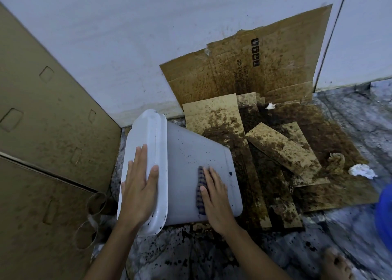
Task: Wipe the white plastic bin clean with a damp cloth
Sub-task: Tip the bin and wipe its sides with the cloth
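The bin [191, 150] lay on its side on the floor [350, 233], rim leftward under the flat, straight fingers of the left hand [140, 186], while the right hand [214, 197] pressed the cloth [200, 203] flat-fingered against its upturned wall, dark specks [230, 174] lying beyond those fingertips toward the base.

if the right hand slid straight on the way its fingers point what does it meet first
More of the speckled side of the white bin, which the right hand presses the cloth on; beyond its edge, probably the stained cardboard.
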Action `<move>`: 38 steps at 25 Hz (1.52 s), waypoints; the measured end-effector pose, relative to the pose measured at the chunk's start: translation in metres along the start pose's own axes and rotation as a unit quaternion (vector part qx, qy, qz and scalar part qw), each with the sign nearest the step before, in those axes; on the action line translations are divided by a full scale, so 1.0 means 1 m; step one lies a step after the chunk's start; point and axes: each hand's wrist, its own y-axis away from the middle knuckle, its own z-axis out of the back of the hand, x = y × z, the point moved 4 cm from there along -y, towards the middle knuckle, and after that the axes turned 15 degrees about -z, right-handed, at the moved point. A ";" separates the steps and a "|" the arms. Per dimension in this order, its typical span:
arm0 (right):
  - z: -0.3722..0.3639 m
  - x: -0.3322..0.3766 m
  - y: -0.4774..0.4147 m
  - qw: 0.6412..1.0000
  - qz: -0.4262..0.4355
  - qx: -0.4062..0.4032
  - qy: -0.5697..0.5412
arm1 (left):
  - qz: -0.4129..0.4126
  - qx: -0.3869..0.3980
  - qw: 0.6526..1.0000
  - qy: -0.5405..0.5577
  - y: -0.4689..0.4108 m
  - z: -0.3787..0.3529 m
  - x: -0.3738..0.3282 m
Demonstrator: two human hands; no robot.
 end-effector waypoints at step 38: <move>0.003 -0.068 -0.030 0.995 -0.075 -0.055 -0.036 | -0.006 0.004 0.999 0.040 -0.009 0.006 0.010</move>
